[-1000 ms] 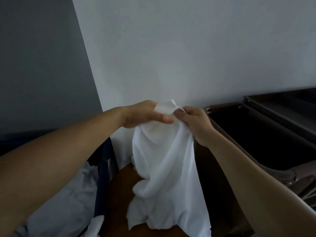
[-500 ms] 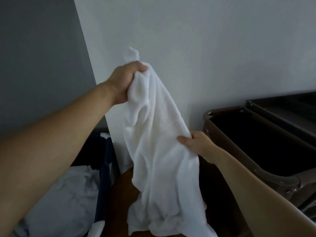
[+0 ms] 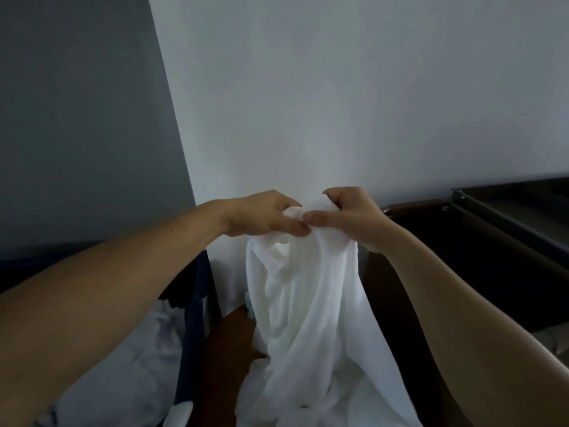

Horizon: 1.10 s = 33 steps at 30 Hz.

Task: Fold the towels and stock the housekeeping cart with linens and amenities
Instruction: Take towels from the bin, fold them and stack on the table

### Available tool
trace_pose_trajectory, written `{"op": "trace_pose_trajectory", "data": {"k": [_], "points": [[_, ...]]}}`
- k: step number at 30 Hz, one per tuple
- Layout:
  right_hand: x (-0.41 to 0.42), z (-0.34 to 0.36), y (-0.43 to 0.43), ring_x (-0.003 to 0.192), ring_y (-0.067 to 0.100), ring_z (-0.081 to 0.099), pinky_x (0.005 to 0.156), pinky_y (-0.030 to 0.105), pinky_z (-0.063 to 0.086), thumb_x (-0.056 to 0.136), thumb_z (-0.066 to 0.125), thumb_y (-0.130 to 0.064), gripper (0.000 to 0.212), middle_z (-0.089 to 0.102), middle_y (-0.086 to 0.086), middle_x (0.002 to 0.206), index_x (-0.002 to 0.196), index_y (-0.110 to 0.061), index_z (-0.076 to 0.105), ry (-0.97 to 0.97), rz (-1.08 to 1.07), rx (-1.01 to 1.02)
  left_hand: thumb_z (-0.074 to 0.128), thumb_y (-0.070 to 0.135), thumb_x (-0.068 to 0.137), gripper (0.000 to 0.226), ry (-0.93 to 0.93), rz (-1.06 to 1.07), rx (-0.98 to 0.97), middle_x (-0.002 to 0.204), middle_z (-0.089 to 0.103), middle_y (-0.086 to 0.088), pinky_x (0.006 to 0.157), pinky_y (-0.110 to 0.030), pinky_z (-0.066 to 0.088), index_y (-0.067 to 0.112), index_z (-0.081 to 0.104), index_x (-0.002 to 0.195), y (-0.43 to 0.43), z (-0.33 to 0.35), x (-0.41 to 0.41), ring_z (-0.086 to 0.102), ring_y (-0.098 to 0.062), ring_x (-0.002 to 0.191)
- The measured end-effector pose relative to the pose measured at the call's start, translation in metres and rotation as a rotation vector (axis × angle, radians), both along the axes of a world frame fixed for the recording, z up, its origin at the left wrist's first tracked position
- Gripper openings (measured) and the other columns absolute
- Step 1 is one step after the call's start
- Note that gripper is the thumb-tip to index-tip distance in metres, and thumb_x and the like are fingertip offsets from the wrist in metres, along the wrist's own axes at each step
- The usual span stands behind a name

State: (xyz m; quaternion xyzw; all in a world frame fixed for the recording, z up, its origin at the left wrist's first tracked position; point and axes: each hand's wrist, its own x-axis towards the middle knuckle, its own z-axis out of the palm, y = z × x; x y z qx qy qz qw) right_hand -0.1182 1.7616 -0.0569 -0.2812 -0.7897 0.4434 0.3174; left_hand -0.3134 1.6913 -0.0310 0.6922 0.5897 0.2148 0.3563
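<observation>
Lowered from its high lift, the left hand [image 3: 261, 214] now meets the right hand [image 3: 349, 215], and both pinch the top of the limp white terry towel [image 3: 308, 303], which hangs unfolded just left of the dark brown housekeeping cart [image 3: 412, 204], so folding has likely barely begun.

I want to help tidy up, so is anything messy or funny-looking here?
Nothing is spilled or broken. The white towel is just not folded yet: the left hand and right hand pinch its top close together, so it hangs bunched, with its lower end rumpled on the brown surface. Pale linens lie crumpled on the left.
</observation>
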Motion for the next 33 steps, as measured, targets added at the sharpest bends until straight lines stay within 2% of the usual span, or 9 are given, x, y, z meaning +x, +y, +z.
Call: {"op": "trace_pose_trajectory", "data": {"k": [5, 10, 12, 14, 17, 20, 26, 29, 33], "points": [[0.012, -0.048, 0.008, 0.091, 0.029, 0.074, 0.079, 0.041, 0.060, 0.064, 0.088, -0.034, 0.040, 0.077, 0.008, 0.098, 0.099, -0.017, 0.076, 0.046, 0.045, -0.216, 0.066, 0.009, 0.088, 0.013, -0.616, 0.140, 0.213, 0.083, 0.075, -0.007, 0.062, -0.027, 0.057, 0.012, 0.077, 0.081, 0.002, 0.027, -0.025, 0.072, -0.020, 0.073], [0.015, -0.047, 0.018, 0.061, 0.015, 0.066, 0.055, 0.024, 0.053, 0.079, 0.076, -0.034, 0.014, 0.072, 0.002, 0.071, 0.075, -0.020, 0.077, 0.262, -0.104, -0.298, 0.066, 0.028, 0.080, 0.029, -1.077, 0.146, 0.211, 0.095, 0.073, -0.013, 0.075, -0.037, 0.057, 0.006, 0.077, 0.095, 0.005, 0.050, -0.051, 0.071, -0.027, 0.091], [0.018, -0.028, 0.021, 0.054, 0.014, 0.064, 0.050, 0.024, 0.052, 0.084, 0.074, -0.029, 0.017, 0.069, 0.003, 0.065, 0.071, -0.018, 0.076, 0.413, -0.134, -0.370, 0.064, 0.027, 0.078, 0.023, -0.942, 0.237, 0.078, 0.084, 0.074, -0.010, 0.067, -0.032, 0.059, 0.010, 0.080, 0.080, 0.002, 0.032, -0.052, 0.073, -0.023, 0.077], [0.020, -0.009, 0.019, 0.058, 0.017, 0.064, 0.055, 0.028, 0.053, 0.079, 0.073, -0.031, 0.016, 0.068, 0.004, 0.068, 0.072, -0.017, 0.075, 0.488, -0.119, -0.358, 0.068, 0.020, 0.082, 0.015, -0.533, 0.358, -0.074, 0.083, 0.074, -0.012, 0.062, -0.032, 0.060, 0.010, 0.079, 0.078, -0.005, 0.005, -0.052, 0.073, -0.023, 0.072], [0.007, 0.005, 0.008, 0.065, 0.015, 0.062, 0.063, 0.030, 0.051, 0.081, 0.075, -0.028, 0.013, 0.066, 0.001, 0.070, 0.072, -0.019, 0.075, 0.237, -0.040, -0.188, 0.069, 0.010, 0.086, 0.021, -0.146, 0.207, -0.256, 0.103, 0.073, -0.016, 0.074, -0.036, 0.061, 0.005, 0.070, 0.107, -0.013, -0.020, -0.045, 0.072, -0.030, 0.092], [-0.017, 0.002, -0.001, 0.070, 0.013, 0.055, 0.067, 0.032, 0.044, 0.090, 0.072, -0.018, 0.013, 0.063, 0.001, 0.073, 0.077, -0.020, 0.073, -0.061, -0.067, 0.053, 0.069, 0.011, 0.087, 0.036, -0.281, 0.038, -0.202, 0.118, 0.069, -0.010, 0.086, -0.039, 0.058, 0.014, 0.064, 0.123, -0.012, -0.023, -0.028, 0.068, -0.027, 0.107], [-0.025, -0.007, -0.003, 0.073, 0.008, 0.061, 0.073, 0.033, 0.052, 0.089, 0.073, -0.021, 0.006, 0.070, -0.003, 0.078, 0.083, -0.023, 0.074, -0.090, -0.088, 0.077, 0.070, 0.055, 0.081, 0.044, -0.452, 0.061, -0.223, 0.114, 0.072, -0.007, 0.090, -0.033, 0.055, 0.020, 0.076, 0.106, -0.020, -0.015, -0.015, 0.068, -0.022, 0.107], [-0.029, -0.005, -0.004, 0.076, 0.006, 0.065, 0.075, 0.030, 0.055, 0.084, 0.077, -0.019, 0.011, 0.073, -0.005, 0.081, 0.082, -0.030, 0.073, -0.051, -0.086, 0.044, 0.078, 0.033, 0.079, 0.018, -0.098, 0.216, -0.031, 0.086, 0.075, -0.005, 0.075, -0.032, 0.057, 0.015, 0.076, 0.081, -0.013, -0.005, -0.005, 0.072, -0.021, 0.082], [-0.022, -0.029, 0.001, 0.066, 0.010, 0.060, 0.060, 0.027, 0.049, 0.082, 0.079, -0.020, 0.010, 0.067, -0.002, 0.072, 0.079, -0.020, 0.069, -0.020, -0.182, -0.060, 0.069, 0.016, 0.084, 0.032, -0.325, 0.269, 0.121, 0.057, 0.061, 0.002, 0.050, -0.020, 0.046, 0.021, 0.066, 0.052, -0.014, 0.016, -0.008, 0.058, -0.012, 0.052]]}}
